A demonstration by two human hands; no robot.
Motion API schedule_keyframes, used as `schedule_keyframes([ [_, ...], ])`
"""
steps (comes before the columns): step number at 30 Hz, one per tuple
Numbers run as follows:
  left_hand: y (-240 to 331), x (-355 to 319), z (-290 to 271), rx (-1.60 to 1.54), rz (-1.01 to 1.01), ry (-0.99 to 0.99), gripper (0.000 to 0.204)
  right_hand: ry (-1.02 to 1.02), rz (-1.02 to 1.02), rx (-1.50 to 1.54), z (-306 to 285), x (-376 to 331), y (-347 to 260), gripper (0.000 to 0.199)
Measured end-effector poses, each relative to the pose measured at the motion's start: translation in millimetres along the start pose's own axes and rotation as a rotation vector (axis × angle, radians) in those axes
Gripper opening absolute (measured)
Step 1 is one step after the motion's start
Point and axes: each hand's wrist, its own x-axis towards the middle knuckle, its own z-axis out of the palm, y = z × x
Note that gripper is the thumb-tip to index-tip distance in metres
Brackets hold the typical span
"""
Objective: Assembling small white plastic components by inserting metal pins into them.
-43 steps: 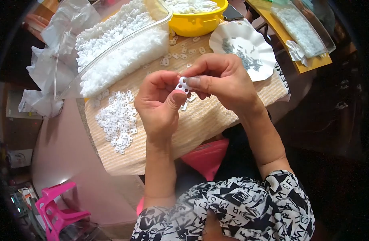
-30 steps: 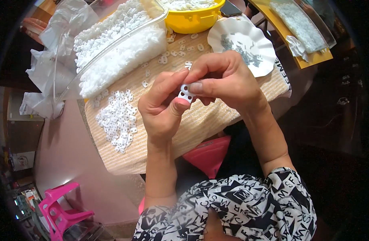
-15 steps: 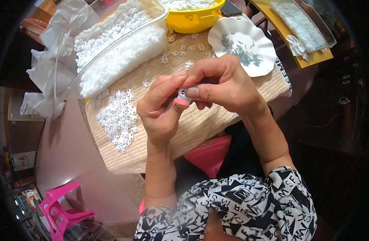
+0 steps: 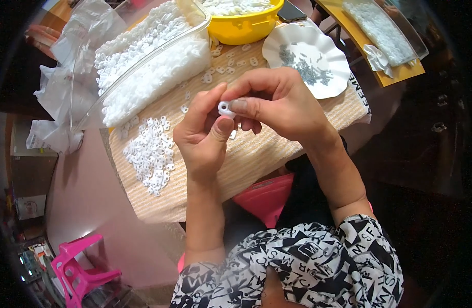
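Note:
Just above the table, a small white plastic piece with a round hole (image 4: 224, 108) sits between my two hands. My right hand (image 4: 279, 105) pinches it, the thumb pressed against its right side. My left hand (image 4: 202, 131) is closed round its other side, with the thumb below and the index finger above. Other fingertips are partly hidden behind the piece. To the left of my left hand lies a heap of similar white pieces (image 4: 151, 154) on the striped cloth (image 4: 261, 149). Another white piece (image 4: 233, 134) shows just below my hands.
A clear tub (image 4: 159, 77) full of white pieces stands at the far left beside a yellow basin (image 4: 246, 28). A white wavy-edged plate (image 4: 336, 61) holds small grey pins (image 4: 310, 69). Loose white pieces (image 4: 220, 69) lie between them. A pink stool (image 4: 79, 267) stands lower left.
Both hands have shifted slightly left. The white piece has moved up and left with them, and its round hole now shows more plainly. My left thumb has slid lower.

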Motion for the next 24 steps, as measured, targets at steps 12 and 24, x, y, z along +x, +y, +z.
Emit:
schedule_keyframes([
  [12, 0, -1, 6, 0.209, 0.039, 0.181, 0.012, 0.023, -0.069, -0.035, -8, 4, 15, 0.01],
  [24, 6, -2, 5, 0.499, 0.38, 0.168, 0.027, -0.014, -0.076, 0.106, -5, 5, 17, 0.021],
])
